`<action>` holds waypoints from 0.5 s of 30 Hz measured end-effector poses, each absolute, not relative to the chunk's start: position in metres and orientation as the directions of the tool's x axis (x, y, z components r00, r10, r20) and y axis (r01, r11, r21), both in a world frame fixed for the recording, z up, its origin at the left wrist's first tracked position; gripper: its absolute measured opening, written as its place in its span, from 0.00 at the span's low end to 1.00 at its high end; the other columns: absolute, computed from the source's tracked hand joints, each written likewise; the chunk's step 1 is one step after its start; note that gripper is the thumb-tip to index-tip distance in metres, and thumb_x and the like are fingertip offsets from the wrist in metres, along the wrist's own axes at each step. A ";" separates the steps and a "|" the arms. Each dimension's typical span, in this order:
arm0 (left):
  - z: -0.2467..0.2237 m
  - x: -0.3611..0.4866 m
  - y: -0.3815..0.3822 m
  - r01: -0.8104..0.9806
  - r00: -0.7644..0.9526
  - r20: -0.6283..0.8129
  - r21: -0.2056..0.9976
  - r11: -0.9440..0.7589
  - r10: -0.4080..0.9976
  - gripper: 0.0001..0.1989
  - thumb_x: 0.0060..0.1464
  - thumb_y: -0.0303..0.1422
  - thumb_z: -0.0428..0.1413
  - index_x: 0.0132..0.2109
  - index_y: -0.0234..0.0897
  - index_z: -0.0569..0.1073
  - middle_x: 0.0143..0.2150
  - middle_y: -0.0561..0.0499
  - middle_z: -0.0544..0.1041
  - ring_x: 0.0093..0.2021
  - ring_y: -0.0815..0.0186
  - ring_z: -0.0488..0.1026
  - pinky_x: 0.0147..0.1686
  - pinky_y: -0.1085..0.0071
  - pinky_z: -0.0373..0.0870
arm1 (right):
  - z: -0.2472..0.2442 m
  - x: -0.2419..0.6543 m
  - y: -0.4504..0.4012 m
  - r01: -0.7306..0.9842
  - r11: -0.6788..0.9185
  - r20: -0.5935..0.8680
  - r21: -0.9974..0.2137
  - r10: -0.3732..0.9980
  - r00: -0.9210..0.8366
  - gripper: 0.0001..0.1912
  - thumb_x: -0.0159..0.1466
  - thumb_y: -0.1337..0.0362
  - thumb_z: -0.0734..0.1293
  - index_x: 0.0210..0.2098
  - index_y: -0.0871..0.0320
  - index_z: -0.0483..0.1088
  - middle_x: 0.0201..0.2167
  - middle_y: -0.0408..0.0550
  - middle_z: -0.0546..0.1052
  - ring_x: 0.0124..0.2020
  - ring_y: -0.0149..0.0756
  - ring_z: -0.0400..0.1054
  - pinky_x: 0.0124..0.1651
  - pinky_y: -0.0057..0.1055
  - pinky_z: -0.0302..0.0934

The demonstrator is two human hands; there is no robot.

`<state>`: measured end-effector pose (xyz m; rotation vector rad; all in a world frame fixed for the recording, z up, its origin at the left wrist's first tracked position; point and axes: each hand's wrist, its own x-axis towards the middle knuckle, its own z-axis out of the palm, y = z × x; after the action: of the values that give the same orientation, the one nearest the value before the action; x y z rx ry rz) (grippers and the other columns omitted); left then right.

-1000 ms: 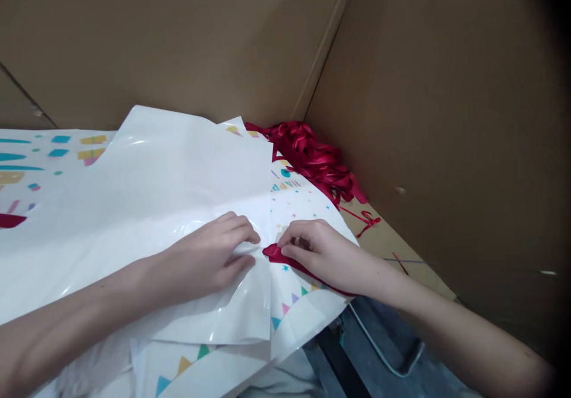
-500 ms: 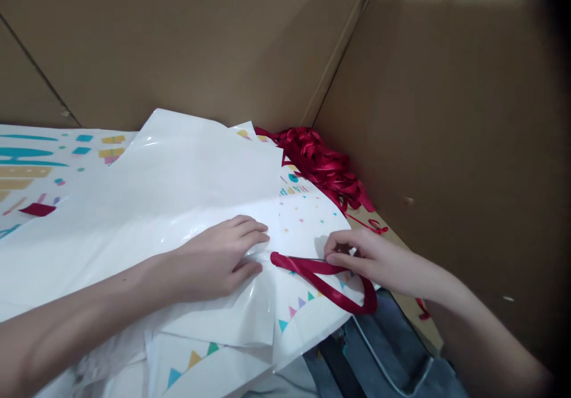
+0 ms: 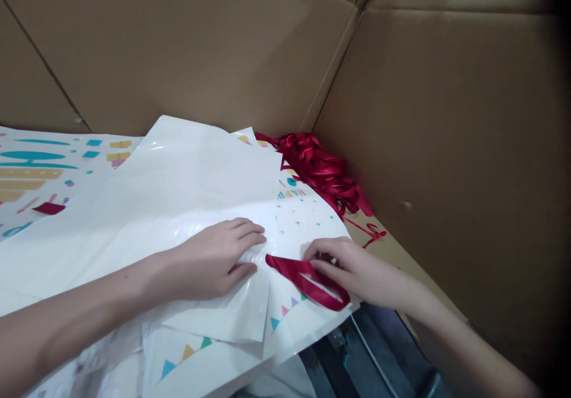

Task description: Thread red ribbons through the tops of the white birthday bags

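Right hand (image 3: 352,273) pinched shut on red ribbon loop (image 3: 307,279) — loop lies on printed sheet (image 3: 303,219). Left hand (image 3: 214,259) flat, not gripping, on glossy sheet (image 3: 178,207), just beside the loop. Ribbon pile (image 3: 319,172) — against carton wall (image 3: 446,118).

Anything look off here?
The small red patch on the printed sheet, far left, looks stray: it sits alone, well away from the tangled red ribbon pile in the box corner. Can't tell if it's loose.

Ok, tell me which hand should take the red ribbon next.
Probably the right hand: its fingers are already on the ribbon, while the left hand lies pressed on the glossy white sheet.
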<state>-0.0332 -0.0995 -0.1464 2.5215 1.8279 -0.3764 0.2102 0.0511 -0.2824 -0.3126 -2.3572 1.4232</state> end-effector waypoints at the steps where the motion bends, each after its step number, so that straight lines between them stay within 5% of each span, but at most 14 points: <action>1: -0.146 -0.033 -0.100 0.937 0.290 -0.196 -0.142 -0.319 0.937 0.21 0.66 0.38 0.53 0.63 0.38 0.70 0.66 0.42 0.72 0.65 0.51 0.68 0.63 0.52 0.67 | -0.283 0.210 0.049 -0.006 0.477 0.214 -0.879 0.383 -0.899 0.11 0.71 0.61 0.62 0.43 0.54 0.77 0.41 0.49 0.80 0.40 0.39 0.72 0.44 0.33 0.64; 7: -0.149 -0.035 -0.102 0.930 0.292 -0.189 -0.171 -0.324 0.938 0.23 0.66 0.39 0.53 0.64 0.38 0.70 0.66 0.42 0.72 0.64 0.49 0.70 0.63 0.50 0.67 | -0.303 0.233 0.062 0.130 0.463 0.072 -0.877 0.394 -0.916 0.15 0.73 0.54 0.61 0.41 0.54 0.74 0.40 0.49 0.78 0.40 0.41 0.71 0.44 0.35 0.64; 12: -0.149 -0.035 -0.102 0.930 0.270 -0.203 -0.196 -0.310 0.941 0.24 0.66 0.40 0.52 0.65 0.39 0.69 0.68 0.43 0.71 0.66 0.49 0.69 0.65 0.51 0.66 | -0.290 0.215 0.047 0.030 0.508 0.179 -0.861 0.359 -0.916 0.12 0.73 0.60 0.59 0.43 0.53 0.74 0.37 0.46 0.78 0.39 0.39 0.70 0.44 0.34 0.62; 15: -0.148 -0.033 -0.102 0.931 0.260 -0.214 -0.204 -0.304 0.942 0.24 0.67 0.40 0.51 0.66 0.38 0.68 0.69 0.42 0.70 0.66 0.49 0.68 0.65 0.50 0.66 | -0.292 0.225 0.050 0.101 0.492 0.085 -0.865 0.341 -0.936 0.11 0.73 0.58 0.61 0.46 0.52 0.74 0.38 0.47 0.77 0.39 0.39 0.70 0.41 0.33 0.62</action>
<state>-0.0333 -0.1024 -0.1482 2.5224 1.8748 -0.4714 0.2245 0.0505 -0.2924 -0.3765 -2.4935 1.4205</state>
